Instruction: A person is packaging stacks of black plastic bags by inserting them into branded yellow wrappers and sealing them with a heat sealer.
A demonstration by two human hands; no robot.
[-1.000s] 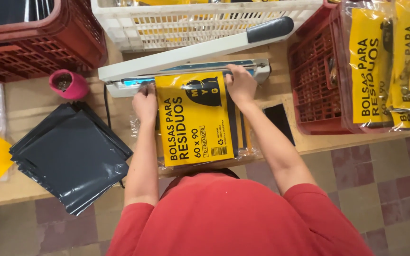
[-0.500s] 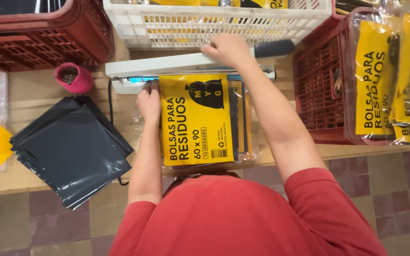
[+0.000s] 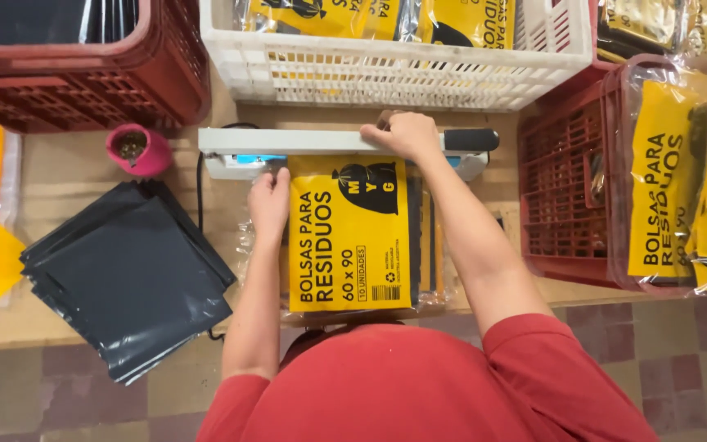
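Head view, right hand point(image 3: 407, 133): palm down on the long white sealing arm of the tabletop heat sealer point(image 3: 288, 141), fingers curled over its far edge; the arm lies flat, so the hand looks to be pressing it shut on the packet's open end
Head view, left hand point(image 3: 269, 200): fingers pressed together on the left top corner of the clear plastic packet with a yellow printed insert point(image 3: 349, 237), just below the sealer; likely steadies the mouth so it lies straight under the bar
Packet position: flat on the wooden bench point(image 3: 67, 176), top edge tucked under the sealer arm, bottom edge near the person's red shirt
Sealer handle: black grip point(image 3: 470, 139) at the arm's right end, untouched
Left of packet: stack of dark grey folded plastic bags point(image 3: 124, 278), well apart; small pink cup point(image 3: 137, 150) near the sealer's left end
Far side: white slatted plastic crate point(image 3: 394, 69) holding similar yellow packets
Right: red plastic crate point(image 3: 570, 188) with more packets
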